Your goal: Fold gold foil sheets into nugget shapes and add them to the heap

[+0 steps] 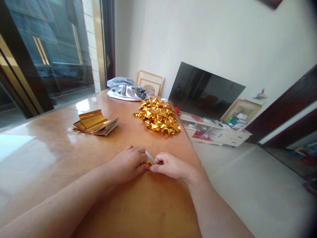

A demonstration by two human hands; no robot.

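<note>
My left hand [130, 162] and my right hand [168, 164] meet near the right edge of a glossy wooden table [49, 155]. Both are closed, pinching a small piece of gold foil paper [149, 161] between them; only a sliver of gold and white shows between the fingers. Farther back on the table lies a heap of several folded gold foil pieces [159, 116]. To the left of the heap sits a stack of flat gold foil sheets [95, 123], the top sheet curling up.
A bundle of grey and white cloth [127, 89] lies at the table's far end, with a framed picture [150, 82] leaning on the wall behind. Right of the table stand a dark television [205, 91] and a low white cabinet [218, 132]. A glass door [49, 49] is on the left.
</note>
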